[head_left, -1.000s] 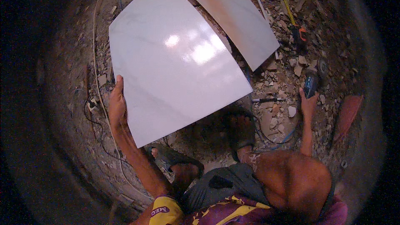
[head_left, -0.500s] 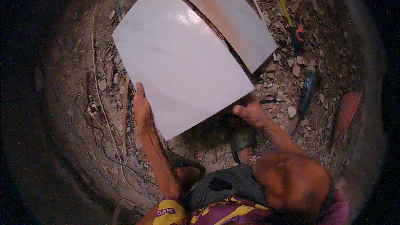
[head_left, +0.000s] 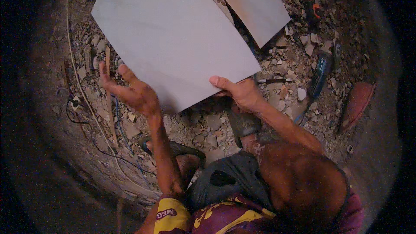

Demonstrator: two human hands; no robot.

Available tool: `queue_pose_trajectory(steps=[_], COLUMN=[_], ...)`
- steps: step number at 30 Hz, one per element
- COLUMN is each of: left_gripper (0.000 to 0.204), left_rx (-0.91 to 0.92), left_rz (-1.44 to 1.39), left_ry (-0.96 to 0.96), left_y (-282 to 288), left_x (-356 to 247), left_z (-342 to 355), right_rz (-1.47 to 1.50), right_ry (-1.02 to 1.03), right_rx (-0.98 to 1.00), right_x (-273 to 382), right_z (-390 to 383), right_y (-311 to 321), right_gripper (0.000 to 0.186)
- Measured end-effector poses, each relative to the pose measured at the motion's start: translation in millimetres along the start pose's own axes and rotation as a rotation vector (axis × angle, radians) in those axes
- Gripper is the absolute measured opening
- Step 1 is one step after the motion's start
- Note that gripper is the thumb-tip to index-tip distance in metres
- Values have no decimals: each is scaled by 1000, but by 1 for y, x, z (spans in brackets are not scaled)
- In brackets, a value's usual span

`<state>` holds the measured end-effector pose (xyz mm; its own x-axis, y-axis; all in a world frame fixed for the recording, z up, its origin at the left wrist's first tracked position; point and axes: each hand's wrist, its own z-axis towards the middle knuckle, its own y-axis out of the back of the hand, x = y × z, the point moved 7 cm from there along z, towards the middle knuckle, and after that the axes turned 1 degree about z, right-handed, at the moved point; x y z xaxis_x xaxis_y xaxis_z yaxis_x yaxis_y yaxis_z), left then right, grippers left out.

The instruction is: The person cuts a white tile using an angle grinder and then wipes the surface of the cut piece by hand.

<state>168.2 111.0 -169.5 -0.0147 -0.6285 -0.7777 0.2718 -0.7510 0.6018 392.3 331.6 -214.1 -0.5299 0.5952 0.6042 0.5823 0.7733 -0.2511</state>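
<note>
A large pale white tile (head_left: 169, 39) stretches across the upper middle of the head view. My right hand (head_left: 242, 93) holds its near edge, with the thumb on the top face and the fingers underneath. Beside the tile's lower left edge is my left hand (head_left: 134, 93), open with fingers and thumb apart; whether it touches the edge I cannot tell. Beyond the held tile, a second tile with a brown stain (head_left: 255, 4) lies to the right, a dark gap running between the two.
Broken rubble covers the ground. At right lie an angle grinder (head_left: 320, 73), a tape measure (head_left: 313, 11) with its yellow blade out, and a reddish flat piece (head_left: 357, 104). A slim dark tool (head_left: 272, 80) lies nearer. Cables (head_left: 78, 69) and a wooden strip (head_left: 109, 104) run along the left.
My left hand has come off the tile's left edge and spread its fingers. My right hand has shifted left along the near edge, its thumb now on top. The tile sits higher in view.
</note>
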Motion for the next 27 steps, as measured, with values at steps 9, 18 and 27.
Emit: queue_pose_trajectory(steps=[9, 18, 27], left_gripper=[74, 87, 79], left_rx=[1104, 1471, 1118], left_rz=[-365, -204, -4], left_ry=[-1264, -1222, -1293], left_y=[-59, -78, -162], left_x=[-147, -145, -151], left_z=[-161, -154, -31], right_rz=[-1195, -746, -301], right_ry=[677, 604, 125], right_rx=[-111, 131, -37], right_x=[-64, -31, 12], right_z=[31, -7, -6], right_y=[59, 26, 20], right_gripper=[71, 72, 55])
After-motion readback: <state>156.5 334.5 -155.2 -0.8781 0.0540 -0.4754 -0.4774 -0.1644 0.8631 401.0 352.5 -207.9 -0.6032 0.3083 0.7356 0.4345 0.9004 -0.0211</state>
